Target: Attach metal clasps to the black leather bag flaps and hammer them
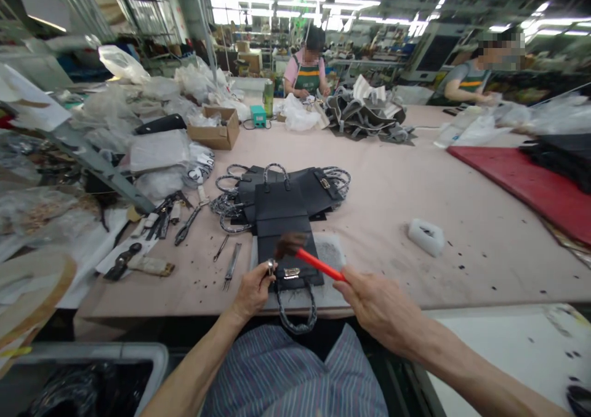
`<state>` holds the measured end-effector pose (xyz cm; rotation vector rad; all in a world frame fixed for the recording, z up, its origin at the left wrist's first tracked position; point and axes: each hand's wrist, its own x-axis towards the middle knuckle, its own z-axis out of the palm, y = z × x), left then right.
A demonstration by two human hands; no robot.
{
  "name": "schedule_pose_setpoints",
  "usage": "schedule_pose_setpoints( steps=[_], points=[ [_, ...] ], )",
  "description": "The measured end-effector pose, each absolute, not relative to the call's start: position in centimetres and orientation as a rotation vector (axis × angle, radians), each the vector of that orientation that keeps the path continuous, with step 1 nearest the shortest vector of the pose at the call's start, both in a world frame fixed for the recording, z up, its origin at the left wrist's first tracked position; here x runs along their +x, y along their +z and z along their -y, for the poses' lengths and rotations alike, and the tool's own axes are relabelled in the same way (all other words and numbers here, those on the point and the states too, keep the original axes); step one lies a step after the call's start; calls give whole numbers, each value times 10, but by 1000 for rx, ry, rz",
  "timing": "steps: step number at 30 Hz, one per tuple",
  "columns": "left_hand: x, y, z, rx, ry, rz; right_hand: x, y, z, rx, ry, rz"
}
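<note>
My right hand (pixel 369 300) is closed around the red handle of a hammer (pixel 323 264), whose blurred head hangs over a black bag panel (pixel 282 229). At the panel's left edge my left hand (pixel 253 289) pinches a small upright metal tool, seemingly a punch (pixel 271 264); its lower end is hidden by the fingers. A shiny metal clasp (pixel 292 273) sits on the panel near its front edge. Towards my lap hangs a wrapped bag handle (pixel 298 329). Under the panel lies a pale slab (pixel 332 252).
Behind are stacked black bag pieces (pixel 314 189) with wrapped handles. To the left lie a metal fork-like tool (pixel 232 266), pliers (pixel 188 225) and a cardboard box (pixel 215 127). A white block (pixel 425 237) and red board (pixel 526 186) are right. Two people work across the table.
</note>
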<state>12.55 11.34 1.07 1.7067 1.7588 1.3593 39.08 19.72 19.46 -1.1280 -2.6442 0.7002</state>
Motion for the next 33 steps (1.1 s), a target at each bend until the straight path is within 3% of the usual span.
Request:
schedule_pose_setpoints(
  steps=[5,11,16,21,25,30,33],
  points=[
    [126,10,-113,1720,1421,-1784,438,142,-234,-1565,980,2284],
    [125,15,-114,1761,1415,-1777,479,67,-258,-2076,807,2102],
    [121,27,-113,1804,1311,-1828,433,69,-244,-1680,419,2320],
    [120,34,-113,1746,1233,-1847,346,65,-206,-1138,483,2532],
    [122,31,-115,1378,1288,-1951,319,45,-184,-1146,502,2545],
    [114,31,-124,779,1603,-1797,322,40,-185,-1138,535,2536],
    [107,35,-122,754,1628,-1781,327,45,-190,-1105,605,2520]
  ],
)
